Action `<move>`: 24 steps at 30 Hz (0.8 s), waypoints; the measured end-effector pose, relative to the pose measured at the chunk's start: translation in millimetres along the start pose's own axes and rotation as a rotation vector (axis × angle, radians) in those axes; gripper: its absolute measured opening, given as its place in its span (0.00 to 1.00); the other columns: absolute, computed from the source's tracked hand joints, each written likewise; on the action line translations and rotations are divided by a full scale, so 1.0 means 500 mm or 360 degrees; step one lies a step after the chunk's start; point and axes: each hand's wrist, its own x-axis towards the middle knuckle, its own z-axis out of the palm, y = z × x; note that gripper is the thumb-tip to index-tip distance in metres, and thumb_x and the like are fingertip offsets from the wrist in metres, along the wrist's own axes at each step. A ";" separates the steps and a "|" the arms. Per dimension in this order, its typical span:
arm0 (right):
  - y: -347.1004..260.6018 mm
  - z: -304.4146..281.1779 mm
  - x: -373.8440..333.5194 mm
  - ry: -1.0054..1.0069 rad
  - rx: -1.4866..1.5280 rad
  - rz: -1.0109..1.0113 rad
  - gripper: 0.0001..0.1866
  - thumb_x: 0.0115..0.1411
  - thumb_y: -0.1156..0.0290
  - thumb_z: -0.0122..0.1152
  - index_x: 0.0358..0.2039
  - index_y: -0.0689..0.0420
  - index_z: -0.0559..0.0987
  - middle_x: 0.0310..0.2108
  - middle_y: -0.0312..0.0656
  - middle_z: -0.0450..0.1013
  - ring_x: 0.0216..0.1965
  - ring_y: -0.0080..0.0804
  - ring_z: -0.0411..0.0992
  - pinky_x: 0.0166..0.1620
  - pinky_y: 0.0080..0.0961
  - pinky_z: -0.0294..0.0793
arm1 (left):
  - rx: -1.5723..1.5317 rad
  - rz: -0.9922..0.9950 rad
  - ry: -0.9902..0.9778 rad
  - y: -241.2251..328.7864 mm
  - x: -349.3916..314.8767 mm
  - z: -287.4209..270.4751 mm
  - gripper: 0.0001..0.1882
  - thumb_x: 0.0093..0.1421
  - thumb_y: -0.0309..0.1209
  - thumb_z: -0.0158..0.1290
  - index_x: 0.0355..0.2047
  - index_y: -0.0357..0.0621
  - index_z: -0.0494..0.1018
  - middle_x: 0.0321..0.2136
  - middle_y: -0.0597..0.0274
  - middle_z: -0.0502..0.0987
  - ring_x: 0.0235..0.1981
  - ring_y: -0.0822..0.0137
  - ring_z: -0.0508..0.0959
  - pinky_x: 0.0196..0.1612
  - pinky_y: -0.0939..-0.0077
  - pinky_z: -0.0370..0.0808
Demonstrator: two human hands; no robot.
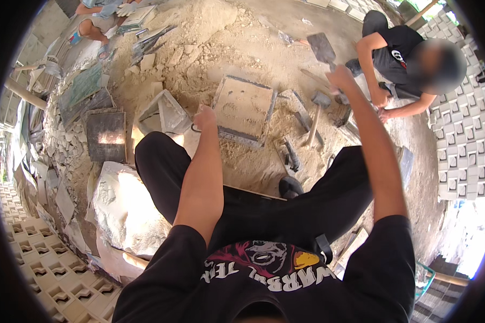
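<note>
Gripping a dark, flat-bladed tool point(321, 48), the right hand point(340, 79) is closed around its handle, blade pointing away from the body. The square frame point(241, 137), filled with pale sand point(245, 107), lies between the hands, just right of the left hand point(204, 117). Handling it well likely means steadying the frame with the left hand, keeping those fingers out of the blade's path and meeting the sand evenly rather than gouging it. The hammer point(314, 125) lying below the right hand deserves clearance. The left hand looks curled at the frame's left edge, but whether it grips anything cannot be told. Blur hides the right hand's finger placement. What the co-worker point(402, 46) right of that hand holds is hard to make out; another person point(89, 29), beyond the left hand, is cut off.
</note>
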 end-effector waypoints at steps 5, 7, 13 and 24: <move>-0.286 0.146 -0.104 0.0099 0.1831 0.0743 0.20 0.53 0.61 0.62 0.32 0.71 0.77 0.32 0.54 0.78 0.36 0.44 0.79 0.39 0.36 0.78 | -0.0443 -0.0245 -0.0031 -0.117 0.143 -0.056 0.35 0.63 0.51 0.40 0.55 0.27 0.64 0.58 0.39 0.64 0.59 0.43 0.66 0.60 0.52 0.64; -0.203 0.362 -0.138 0.0356 0.1645 0.1142 0.22 0.53 0.59 0.62 0.33 0.70 0.77 0.35 0.56 0.78 0.39 0.48 0.78 0.42 0.39 0.76 | -0.0922 -0.0897 0.0186 -0.130 -0.022 0.030 0.34 0.64 0.49 0.40 0.54 0.25 0.65 0.58 0.38 0.63 0.58 0.42 0.66 0.60 0.53 0.63; -0.322 0.537 -0.284 0.0051 0.1822 0.1329 0.28 0.58 0.57 0.59 0.45 0.73 0.73 0.40 0.53 0.76 0.37 0.43 0.78 0.36 0.37 0.76 | 0.0034 0.0723 -0.0103 -0.109 0.081 -0.002 0.34 0.65 0.47 0.40 0.57 0.24 0.60 0.58 0.32 0.63 0.58 0.38 0.65 0.61 0.55 0.62; -0.342 0.568 -0.242 0.0152 0.2293 0.1878 0.32 0.59 0.58 0.60 0.53 0.75 0.68 0.51 0.56 0.71 0.50 0.45 0.72 0.48 0.35 0.71 | -0.0345 0.0434 -0.0118 -0.088 -0.046 0.017 0.38 0.63 0.50 0.41 0.60 0.26 0.58 0.57 0.31 0.63 0.60 0.40 0.64 0.61 0.58 0.59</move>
